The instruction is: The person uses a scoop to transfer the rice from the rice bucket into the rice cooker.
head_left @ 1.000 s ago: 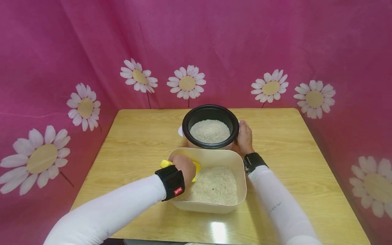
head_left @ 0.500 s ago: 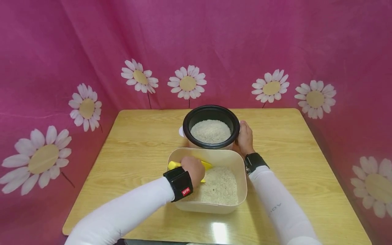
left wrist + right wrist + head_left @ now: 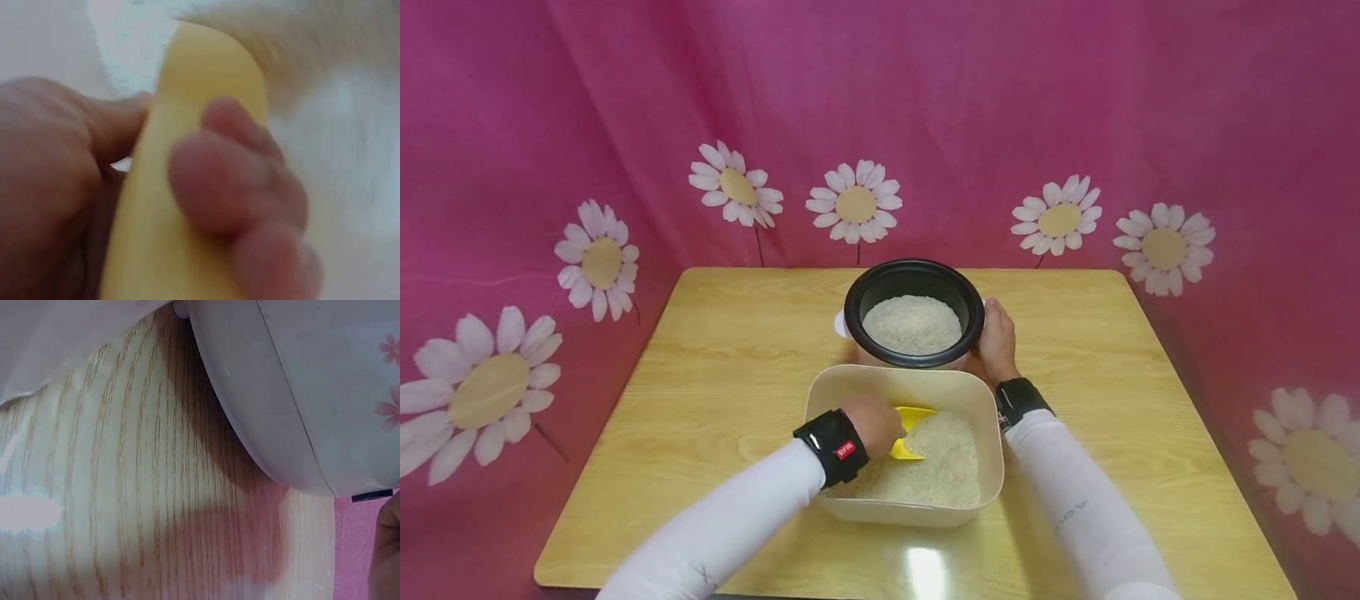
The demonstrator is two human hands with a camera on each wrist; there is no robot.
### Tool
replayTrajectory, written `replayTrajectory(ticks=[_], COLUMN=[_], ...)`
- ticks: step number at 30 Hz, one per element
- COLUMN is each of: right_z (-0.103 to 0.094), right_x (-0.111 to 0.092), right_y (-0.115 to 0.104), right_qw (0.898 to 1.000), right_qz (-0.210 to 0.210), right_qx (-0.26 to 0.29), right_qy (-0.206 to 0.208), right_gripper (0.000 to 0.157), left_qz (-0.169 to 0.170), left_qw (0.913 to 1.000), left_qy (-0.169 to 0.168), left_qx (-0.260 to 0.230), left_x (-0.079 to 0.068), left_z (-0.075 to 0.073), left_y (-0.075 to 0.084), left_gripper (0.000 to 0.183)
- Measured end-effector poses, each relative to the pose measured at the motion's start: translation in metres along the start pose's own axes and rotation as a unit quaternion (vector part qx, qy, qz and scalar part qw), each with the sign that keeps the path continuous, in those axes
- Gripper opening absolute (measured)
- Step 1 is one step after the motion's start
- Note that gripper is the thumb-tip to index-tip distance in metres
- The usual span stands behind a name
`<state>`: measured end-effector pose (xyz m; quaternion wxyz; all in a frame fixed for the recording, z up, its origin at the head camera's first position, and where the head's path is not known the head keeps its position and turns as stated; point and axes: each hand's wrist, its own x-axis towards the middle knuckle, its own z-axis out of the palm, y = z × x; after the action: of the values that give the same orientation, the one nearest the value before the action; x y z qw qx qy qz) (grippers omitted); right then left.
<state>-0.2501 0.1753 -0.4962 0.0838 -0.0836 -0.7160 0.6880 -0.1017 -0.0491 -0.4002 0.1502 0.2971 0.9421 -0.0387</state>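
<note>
My left hand grips a yellow scoop inside a cream bin of rice. In the left wrist view, the fingers curl round the scoop's handle; the picture is blurred. The scoop's front end lies at the rice. Behind the bin stands a rice cooker with a black inner pot, which has a heap of rice in it. My right hand holds the cooker's right side, where its handle is hidden. Only a bit of that hand shows in the right wrist view.
The bin stands close in front of the cooker on a wooden table. A white handle sticks out on the cooker's left. A pink curtain with printed daisies surrounds the table's back and sides.
My left hand has moved right inside the bin, and the yellow scoop's front has come further into view over the rice. The right hand stays on the cooker's side.
</note>
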Motion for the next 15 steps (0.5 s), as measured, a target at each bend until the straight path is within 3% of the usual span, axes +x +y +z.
replayTrajectory(ticks=[3,5,15], right_z=[0.002,0.003,0.002], right_x=[-0.002,-0.004,0.0], right_y=[0.003,0.004,0.003], right_qw=[1.0,1.0,0.999], right_qz=[0.005,0.005,-0.005], right_qx=[-0.003,-0.008,-0.018], right_qy=[0.0,0.004,0.028], right_gripper=[0.038,0.04,0.041], left_qz=[-0.02,-0.024,-0.02], left_qw=[0.9966,0.9945,0.9939], left_qy=[-0.05,-0.076,-0.094], left_qx=[-0.063,-0.068,-0.054], left_x=[0.002,0.004,0.008], left_z=[0.003,0.004,0.001], left_y=[-0.007,-0.009,-0.015], left_gripper=[0.051,0.056,0.061])
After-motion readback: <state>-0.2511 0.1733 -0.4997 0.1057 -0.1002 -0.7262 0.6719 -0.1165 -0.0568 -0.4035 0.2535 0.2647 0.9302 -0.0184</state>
